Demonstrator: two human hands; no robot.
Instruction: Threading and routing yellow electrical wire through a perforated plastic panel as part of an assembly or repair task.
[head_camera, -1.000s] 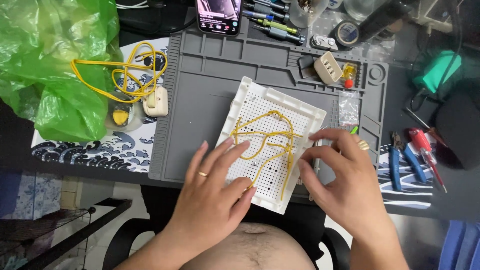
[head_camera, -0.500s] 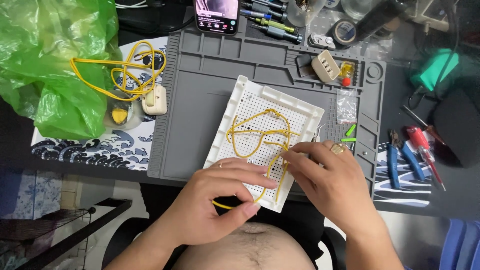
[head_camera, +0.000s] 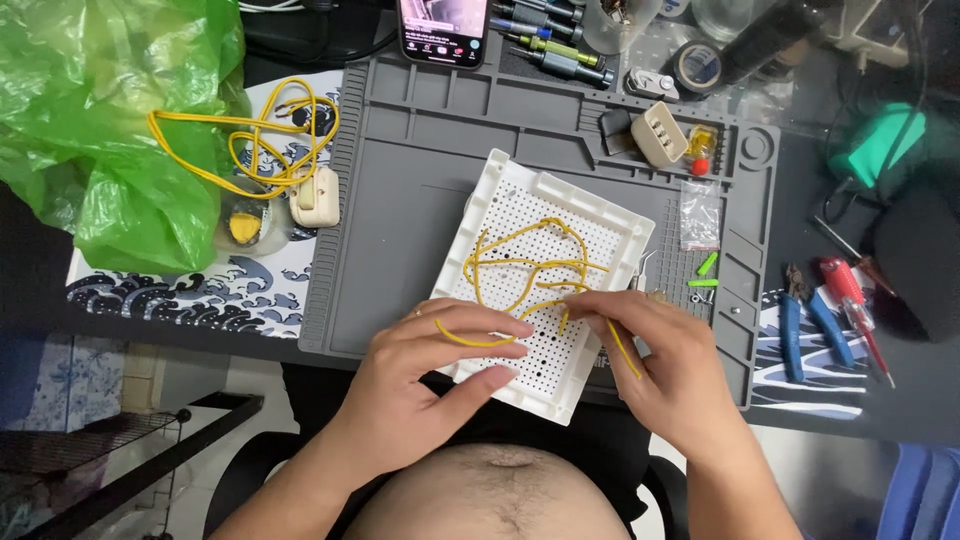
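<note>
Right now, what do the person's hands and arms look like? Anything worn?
Both forearms are bare, with no sleeves, gloves or watch in view. The left hand wears a thin ring on one finger. The right hand also seems to carry a ring near a knuckle, but that is too small to confirm.

The near edge of the white perforated tray (head_camera: 560, 215) is covered by the left hand (head_camera: 420, 385) and the right hand (head_camera: 670, 370), so where the yellow wire (head_camera: 525, 262) ends under the fingers cannot be told (the right fingertips hide that end). Beyond the tray, the phone (head_camera: 443, 30) is cut off by the top edge. Right of the tray, the small bits in the clear bag (head_camera: 700, 212) are too tiny to identify.
</note>
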